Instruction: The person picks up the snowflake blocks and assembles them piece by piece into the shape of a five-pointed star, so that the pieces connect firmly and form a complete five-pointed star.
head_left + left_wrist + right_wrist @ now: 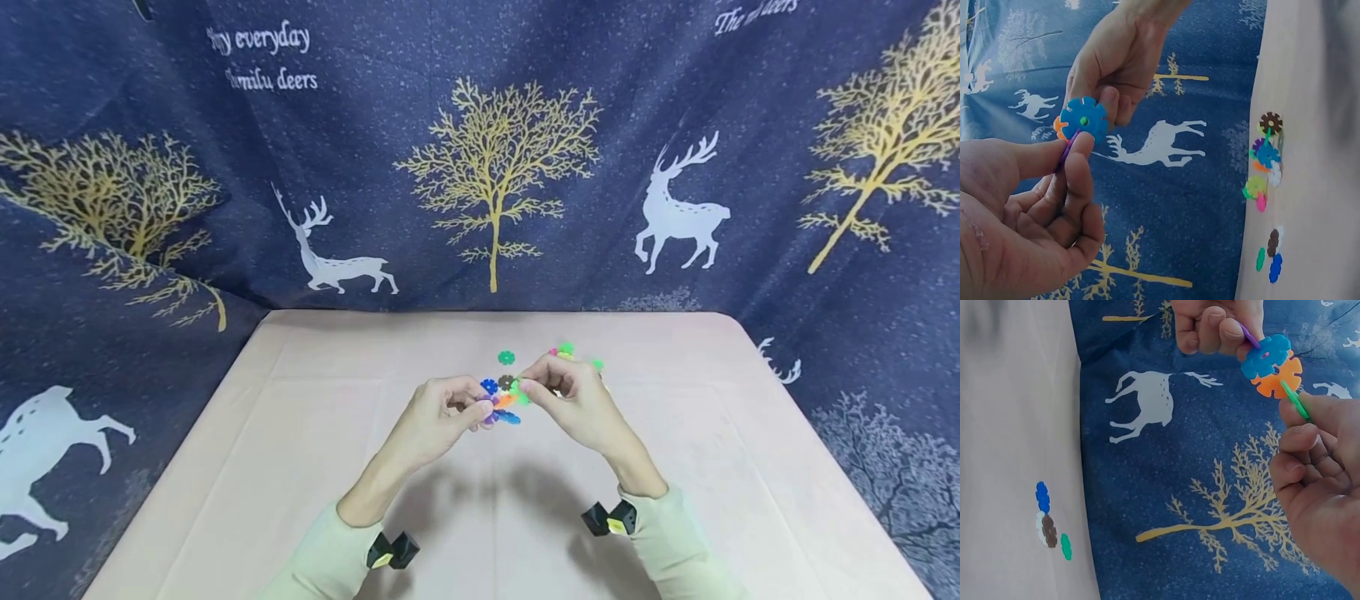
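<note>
Both hands hold up a small cluster of joined plastic snowflake discs in front of me. My left hand (438,417) pinches a purple disc (1249,336) between thumb and fingers. A light blue disc (1261,359) is slotted onto the purple one. Beside the blue disc sits an orange disc (1291,370), joined into the same cluster. From the right, my right hand (581,404) pinches a green disc (1297,405), whose edge meets the orange disc. Whether the green disc is fully slotted in, I cannot tell.
On the pink-covered table (337,467) lie loose discs: green (506,357), dark blue (488,386), brown (1049,531) and white (1040,526). Another assembled cluster (1266,152) lies on the table, partly behind my right hand in the head view. A dark blue patterned cloth (480,50) hangs behind.
</note>
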`<state>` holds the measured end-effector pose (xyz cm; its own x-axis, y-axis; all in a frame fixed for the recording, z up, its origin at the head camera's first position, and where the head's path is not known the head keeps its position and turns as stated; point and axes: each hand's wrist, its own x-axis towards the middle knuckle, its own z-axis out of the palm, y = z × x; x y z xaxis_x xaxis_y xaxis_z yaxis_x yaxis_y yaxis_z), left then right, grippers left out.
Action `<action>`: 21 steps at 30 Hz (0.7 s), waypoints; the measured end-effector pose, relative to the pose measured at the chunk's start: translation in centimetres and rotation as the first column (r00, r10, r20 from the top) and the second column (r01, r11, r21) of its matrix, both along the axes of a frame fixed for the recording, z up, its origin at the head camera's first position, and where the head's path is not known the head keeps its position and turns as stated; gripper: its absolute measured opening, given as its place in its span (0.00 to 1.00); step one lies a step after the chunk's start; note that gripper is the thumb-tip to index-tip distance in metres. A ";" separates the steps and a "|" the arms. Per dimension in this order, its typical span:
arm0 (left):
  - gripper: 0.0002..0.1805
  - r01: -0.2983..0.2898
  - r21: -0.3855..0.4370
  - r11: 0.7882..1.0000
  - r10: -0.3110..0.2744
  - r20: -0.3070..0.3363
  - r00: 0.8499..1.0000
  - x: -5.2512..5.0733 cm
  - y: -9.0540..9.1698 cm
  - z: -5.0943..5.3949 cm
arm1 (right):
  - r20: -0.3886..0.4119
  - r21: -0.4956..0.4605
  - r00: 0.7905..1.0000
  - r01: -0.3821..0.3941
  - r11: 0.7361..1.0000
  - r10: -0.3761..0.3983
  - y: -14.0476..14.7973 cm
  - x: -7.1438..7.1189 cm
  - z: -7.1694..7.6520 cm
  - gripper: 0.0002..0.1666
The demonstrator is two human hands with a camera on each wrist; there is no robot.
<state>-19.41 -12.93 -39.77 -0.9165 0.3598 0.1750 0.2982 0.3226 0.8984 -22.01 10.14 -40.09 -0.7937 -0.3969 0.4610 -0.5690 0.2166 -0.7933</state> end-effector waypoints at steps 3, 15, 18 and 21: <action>0.05 0.017 0.008 1.000 -0.017 0.016 1.000 -0.2 0.1 -0.2 | 0.012 0.021 1.000 0.013 1.000 -0.013 0.2 -0.1 0.0 0.03; 0.13 0.054 0.044 0.998 -0.058 0.091 0.994 -0.7 1.1 -1.2 | 0.011 0.059 0.999 0.045 0.997 -0.046 0.4 -0.9 -0.4 0.04; 0.15 0.057 0.046 0.997 -0.061 0.101 0.993 -0.8 1.4 -1.2 | 0.018 0.056 1.000 0.024 0.998 -0.025 0.3 -1.0 -0.5 0.04; 0.15 0.050 0.053 0.997 -0.055 0.100 0.993 -0.8 1.5 -1.3 | 0.019 0.066 1.000 0.005 0.998 -0.007 0.4 -1.2 -0.7 0.05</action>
